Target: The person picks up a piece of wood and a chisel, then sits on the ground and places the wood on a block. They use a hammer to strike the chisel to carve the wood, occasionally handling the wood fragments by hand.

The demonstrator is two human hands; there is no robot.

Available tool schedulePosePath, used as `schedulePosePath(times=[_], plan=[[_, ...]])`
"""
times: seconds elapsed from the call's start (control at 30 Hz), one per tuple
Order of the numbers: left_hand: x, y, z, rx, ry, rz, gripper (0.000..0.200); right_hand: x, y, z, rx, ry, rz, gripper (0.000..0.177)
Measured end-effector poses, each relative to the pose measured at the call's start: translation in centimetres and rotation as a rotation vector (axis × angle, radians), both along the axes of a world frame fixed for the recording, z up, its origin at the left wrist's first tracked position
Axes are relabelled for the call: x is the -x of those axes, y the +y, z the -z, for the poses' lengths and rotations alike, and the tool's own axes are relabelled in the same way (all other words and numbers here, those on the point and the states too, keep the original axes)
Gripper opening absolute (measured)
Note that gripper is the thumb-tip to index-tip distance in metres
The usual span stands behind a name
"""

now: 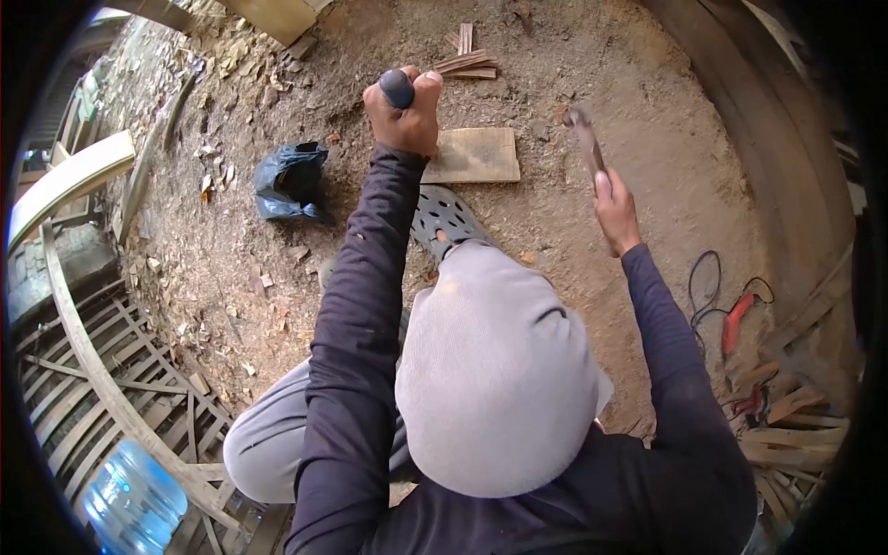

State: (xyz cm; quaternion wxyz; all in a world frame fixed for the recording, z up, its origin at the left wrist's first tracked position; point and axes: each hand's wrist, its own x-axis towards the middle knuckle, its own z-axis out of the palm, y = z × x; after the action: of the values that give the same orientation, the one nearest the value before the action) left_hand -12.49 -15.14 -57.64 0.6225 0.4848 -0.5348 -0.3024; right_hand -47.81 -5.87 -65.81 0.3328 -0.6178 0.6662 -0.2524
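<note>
At the far left, a clear blue bottle (134,499) lies beside slats (92,370) and a curved strip of wood (79,324); any marking on it is too small to read. Above them, a pale curved plank (79,176) juts in from the edge of view. The ground (555,222) is brown dirt, thick with chips and scraps on this side. A crumpled dark blue bag (291,180) sits on it, its mouth open.

Next come the knees in gray trousers (490,370), one well out to the left. The left hand (416,125) is closed in a fist around a dark-ended handle (397,89), held upright; its lower end is hidden. Just beside that hand, a flat board (474,154) lies on the dirt, with straight edges, its left end partly covered by the hand and wrist. A gray shoe (449,217) with holes is at its near edge, and thin wood strips (467,65) lie beyond it.

Open dirt separates the board from the hammer (590,143), which the right hand (617,215) grips by its handle, fingers wrapped round. More smooth dirt stretches to a large brown timber (758,139). Lower right are a dark cable (703,287), a red tool (735,324) and piled offcuts (795,435).
</note>
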Motion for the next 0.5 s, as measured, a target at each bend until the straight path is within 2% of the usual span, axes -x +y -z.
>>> schedulePosePath(times=[0.03,0.13,0.2,0.3,0.4,0.47,0.5], plan=[[0.0,0.0,0.1,0.011,0.026,0.005,0.031,-2.4,-1.1,-4.6,-0.158,-0.225,0.027,0.036],[-0.1,-0.4,0.7,0.034,0.062,0.016,0.031,-8.5,-3.1,-17.7,0.007,-0.333,-0.236,0.038],[-0.1,-0.6,1.1,0.033,0.039,0.013,0.031,-10.9,-3.6,-24.1,0.199,-0.339,-0.398,0.037],[-0.2,-0.7,0.8,-0.013,0.062,-0.003,0.033,-13.1,-4.0,-27.8,0.51,-0.126,-0.551,0.035],[0.4,-0.4,0.3,0.062,0.112,-0.024,0.034,-13.9,-5.3,-24.8,0.585,0.094,-0.735,0.025],[0.2,-0.8,0.7,0.093,0.116,-0.019,0.034,-13.8,-6.0,-23.9,0.469,0.153,-0.742,0.019],[-0.3,-1.2,1.4,0.067,0.1,0.0,0.034,-14.0,-6.1,-26.4,0.365,0.143,-0.768,0.02]])
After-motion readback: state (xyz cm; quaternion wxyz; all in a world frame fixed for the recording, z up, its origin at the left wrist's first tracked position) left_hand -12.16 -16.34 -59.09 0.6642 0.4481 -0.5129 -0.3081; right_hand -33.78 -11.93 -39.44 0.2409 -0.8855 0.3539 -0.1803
